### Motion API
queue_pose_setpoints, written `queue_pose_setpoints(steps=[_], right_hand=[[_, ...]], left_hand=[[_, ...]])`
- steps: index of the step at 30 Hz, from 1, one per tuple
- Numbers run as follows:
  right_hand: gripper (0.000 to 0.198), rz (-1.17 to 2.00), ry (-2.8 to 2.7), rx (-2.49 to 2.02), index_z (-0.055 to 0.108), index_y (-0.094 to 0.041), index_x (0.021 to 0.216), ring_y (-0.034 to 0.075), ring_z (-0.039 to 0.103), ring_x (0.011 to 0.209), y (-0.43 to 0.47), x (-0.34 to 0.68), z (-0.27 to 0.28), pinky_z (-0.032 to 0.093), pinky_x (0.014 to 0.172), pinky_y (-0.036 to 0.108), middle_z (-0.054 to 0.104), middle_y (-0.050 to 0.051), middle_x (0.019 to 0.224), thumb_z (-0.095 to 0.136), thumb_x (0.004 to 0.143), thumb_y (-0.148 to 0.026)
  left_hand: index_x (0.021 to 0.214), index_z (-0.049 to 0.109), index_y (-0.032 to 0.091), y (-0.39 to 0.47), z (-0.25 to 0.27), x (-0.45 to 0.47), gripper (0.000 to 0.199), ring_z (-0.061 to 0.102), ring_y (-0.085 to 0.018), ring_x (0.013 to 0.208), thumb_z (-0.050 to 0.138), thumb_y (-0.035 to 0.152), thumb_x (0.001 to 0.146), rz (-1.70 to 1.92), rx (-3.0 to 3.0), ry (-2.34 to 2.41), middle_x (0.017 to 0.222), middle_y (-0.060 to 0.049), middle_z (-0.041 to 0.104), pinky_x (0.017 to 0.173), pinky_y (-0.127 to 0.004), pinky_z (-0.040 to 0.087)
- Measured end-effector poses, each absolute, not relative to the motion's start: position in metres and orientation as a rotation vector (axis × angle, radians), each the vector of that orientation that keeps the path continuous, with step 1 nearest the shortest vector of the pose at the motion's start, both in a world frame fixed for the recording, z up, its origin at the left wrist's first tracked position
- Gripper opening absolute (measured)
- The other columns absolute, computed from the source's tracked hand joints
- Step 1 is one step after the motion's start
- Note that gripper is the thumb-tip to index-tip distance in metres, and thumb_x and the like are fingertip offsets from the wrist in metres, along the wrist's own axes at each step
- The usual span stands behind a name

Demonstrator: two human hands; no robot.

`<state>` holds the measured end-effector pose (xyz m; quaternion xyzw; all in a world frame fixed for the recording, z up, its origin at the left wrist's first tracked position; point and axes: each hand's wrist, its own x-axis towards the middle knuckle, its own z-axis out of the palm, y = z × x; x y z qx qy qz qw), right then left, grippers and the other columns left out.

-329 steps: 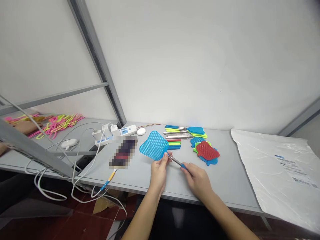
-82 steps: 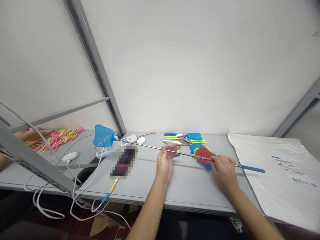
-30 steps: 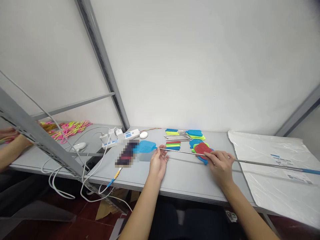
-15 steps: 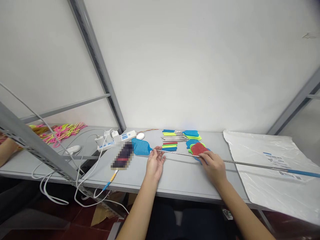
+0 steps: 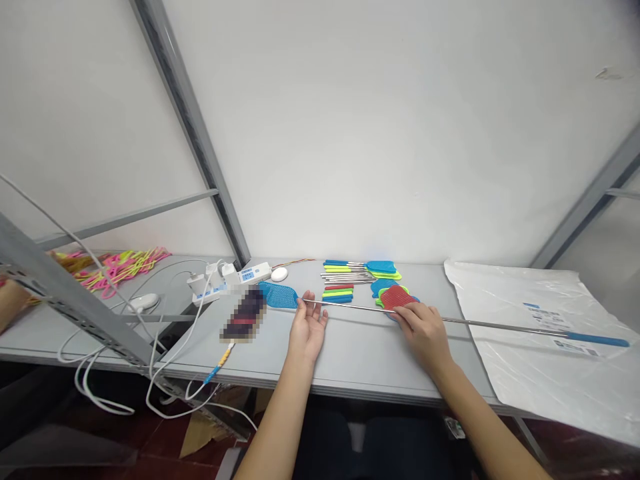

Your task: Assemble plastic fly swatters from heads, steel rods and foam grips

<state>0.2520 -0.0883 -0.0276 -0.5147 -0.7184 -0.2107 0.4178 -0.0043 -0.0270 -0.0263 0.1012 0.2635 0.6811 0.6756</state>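
A long telescopic fly swatter [image 5: 281,296] lies across in front of me, its blue mesh head to the left, thin metal rod drawn out and blue handle to the right. Thumb and fingers of my left hand [image 5: 307,330] pinch it at the neck beside the head, palm up. My right hand [image 5: 424,331] closes on the rod further right, from above. Just behind the right hand are loose swatter heads, with a red one [image 5: 397,297] on top of green and blue. Coloured handle grips [image 5: 338,293] and bare metal rods [image 5: 345,278] lie in rows behind the rod.
Swatters with blue and green heads [image 5: 381,267] lie near the wall. A white plastic package [image 5: 525,347] covers the right side. Left are a blurred-out item [image 5: 245,317], power strips [image 5: 255,272], white cables, a shelf post [image 5: 85,293] and pink-yellow cords [image 5: 130,265]. Another person's arm [image 5: 13,303] shows far left.
The swatter's head has turned about the rod and looks flatter. Its handle end has come into full view at the right. Both hands keep their grip, and the view has shifted slightly.
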Motion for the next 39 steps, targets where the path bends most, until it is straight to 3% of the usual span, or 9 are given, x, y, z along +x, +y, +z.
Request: queue_pose_setpoints(steps=[8, 16, 27, 34, 39], right_hand=[[0.013, -0.510, -1.771, -1.297, 0.066, -0.021, 0.089, 0.015, 0.058, 0.078, -0.086, 0.252, -0.032, 0.034, 0.070, 0.030, 0.066, 0.003, 0.079, 0.055, 0.091, -0.027], [0.010, -0.489, -1.741, -1.279, 0.066, -0.022, 0.088, 0.015, 0.059, 0.078, -0.085, 0.247, -0.030, 0.033, 0.071, 0.030, 0.068, 0.002, 0.080, 0.057, 0.090, -0.027], [0.010, -0.487, -1.705, -1.295, 0.067, -0.022, 0.088, 0.014, 0.059, 0.077, -0.085, 0.245, -0.027, 0.032, 0.071, 0.029, 0.068, 0.001, 0.080, 0.059, 0.089, -0.027], [0.009, -0.406, -1.734, -1.263, 0.067, -0.022, 0.087, 0.014, 0.059, 0.078, -0.082, 0.245, -0.030, 0.033, 0.072, 0.030, 0.068, 0.001, 0.080, 0.060, 0.089, -0.028], [0.008, -0.436, -1.739, -1.261, 0.067, -0.022, 0.088, 0.014, 0.060, 0.078, -0.083, 0.245, -0.031, 0.033, 0.070, 0.030, 0.068, 0.001, 0.080, 0.062, 0.088, -0.027]], left_hand=[[0.084, 0.067, 0.025, -0.028, -0.020, -0.005, 0.015, 0.059, -0.008, 0.069, 0.059, 0.037, 0.086, 1.537, 0.189, 0.512, 0.092, 0.003, 0.067, 0.070, -0.026, 0.048], [0.086, 0.068, 0.018, -0.033, -0.022, 0.008, 0.014, 0.055, -0.005, 0.064, 0.068, 0.031, 0.081, 1.660, 0.357, 0.623, 0.091, -0.001, 0.066, 0.066, -0.021, 0.047], [0.090, 0.070, 0.016, -0.054, -0.026, 0.079, 0.028, 0.056, -0.007, 0.073, 0.073, 0.040, 0.074, 1.527, 0.411, 0.706, 0.103, -0.004, 0.064, 0.066, -0.022, 0.047], [0.093, 0.068, 0.023, -0.049, -0.022, 0.038, 0.027, 0.060, -0.010, 0.070, 0.075, 0.038, 0.072, 1.601, 0.171, 0.694, 0.094, 0.000, 0.066, 0.066, -0.027, 0.051], [0.098, 0.067, 0.025, -0.046, -0.022, 0.026, 0.028, 0.062, -0.012, 0.075, 0.076, 0.027, 0.072, 1.649, 0.268, 0.720, 0.106, -0.001, 0.067, 0.066, -0.029, 0.052]])
